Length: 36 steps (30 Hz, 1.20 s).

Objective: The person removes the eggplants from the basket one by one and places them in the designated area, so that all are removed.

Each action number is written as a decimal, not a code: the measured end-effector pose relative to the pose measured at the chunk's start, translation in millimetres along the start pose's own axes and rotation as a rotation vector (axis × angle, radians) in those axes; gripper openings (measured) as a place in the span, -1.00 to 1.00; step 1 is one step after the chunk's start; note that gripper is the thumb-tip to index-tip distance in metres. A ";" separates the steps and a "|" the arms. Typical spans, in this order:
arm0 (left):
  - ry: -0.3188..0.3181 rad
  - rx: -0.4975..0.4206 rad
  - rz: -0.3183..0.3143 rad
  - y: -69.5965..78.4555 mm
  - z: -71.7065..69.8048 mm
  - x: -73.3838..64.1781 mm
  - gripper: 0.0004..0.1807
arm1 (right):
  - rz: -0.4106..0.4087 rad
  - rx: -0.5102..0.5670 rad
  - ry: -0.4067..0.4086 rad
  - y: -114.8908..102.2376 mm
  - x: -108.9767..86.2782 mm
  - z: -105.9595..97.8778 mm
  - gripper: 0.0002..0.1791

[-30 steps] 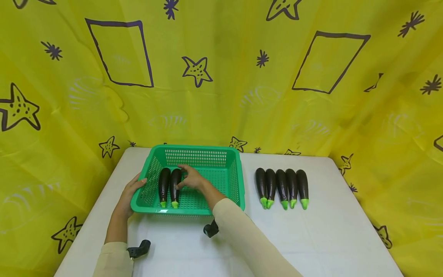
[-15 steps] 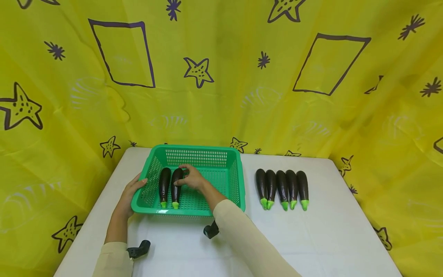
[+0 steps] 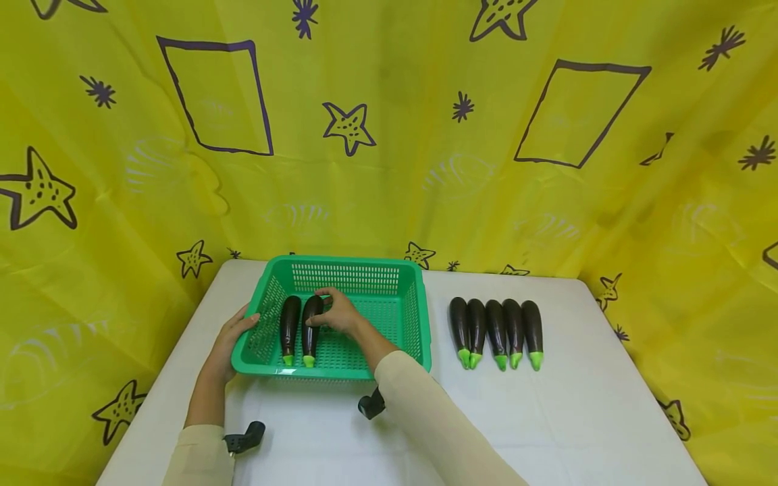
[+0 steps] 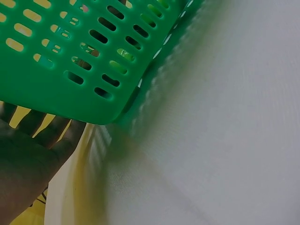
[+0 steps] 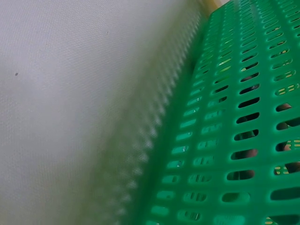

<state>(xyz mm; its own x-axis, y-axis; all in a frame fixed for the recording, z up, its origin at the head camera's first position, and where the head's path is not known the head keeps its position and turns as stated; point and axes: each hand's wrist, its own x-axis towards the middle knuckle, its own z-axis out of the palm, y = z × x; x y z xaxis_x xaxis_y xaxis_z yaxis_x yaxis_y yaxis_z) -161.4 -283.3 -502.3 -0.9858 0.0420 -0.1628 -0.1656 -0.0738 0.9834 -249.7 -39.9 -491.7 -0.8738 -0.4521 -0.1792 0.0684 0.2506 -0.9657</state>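
Observation:
A green plastic basket (image 3: 331, 372) with slotted walls stands on the left half of the table. At its left rim my left hand (image 3: 227, 341) grips the edge, thumb over the top; in the left wrist view the fingers (image 4: 42, 129) lie along the rim. Inside, two dark eggplants lie side by side with green stem ends toward me. My right hand (image 3: 340, 316) pinches the right-hand eggplant (image 3: 310, 341) near its upper half. The left-hand eggplant (image 3: 290, 327) lies close by, untouched. In the right wrist view, the slotted basket wall (image 5: 243, 117) mostly hides the hand.
A row of several more eggplants (image 3: 496, 331) lies to the right of the basket on the white tabletop (image 3: 583, 405). Behind the table hangs a yellow curtain (image 3: 389, 189) with starfish drawings. Dark wrist cameras stick out below both forearms.
My right thumb has shifted up onto the right-hand eggplant, whose upper end has moved slightly to the right. The left hand stays on the basket rim.

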 end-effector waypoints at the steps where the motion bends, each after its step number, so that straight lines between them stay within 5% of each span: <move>1: -0.001 -0.001 0.000 0.1 0.2 0.1 -0.28 | 0.001 0.015 -0.005 -0.1 -0.1 -0.1 -0.27; 15: -0.004 0.012 -0.015 0.3 0.6 1.3 -0.28 | 0.030 0.110 -0.032 -1.1 -0.2 -2.4 -0.25; 22: 0.009 0.018 -0.031 -0.6 -1.0 -0.4 -0.28 | -0.009 0.148 0.028 -1.1 3.4 -4.6 -0.25; 36: 0.005 0.032 -0.020 -1.1 0.0 0.9 -0.29 | -0.025 0.195 0.023 -10.7 -5.3 -27.7 -0.18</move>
<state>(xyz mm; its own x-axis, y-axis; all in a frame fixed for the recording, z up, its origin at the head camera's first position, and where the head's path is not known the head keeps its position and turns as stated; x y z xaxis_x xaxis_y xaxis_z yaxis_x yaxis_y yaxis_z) -162.1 -283.2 -503.5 -0.9825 0.0381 -0.1825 -0.1840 -0.0412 0.9821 -259.2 -16.5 -475.2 -0.8870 -0.4360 -0.1521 0.1360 0.0680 -0.9884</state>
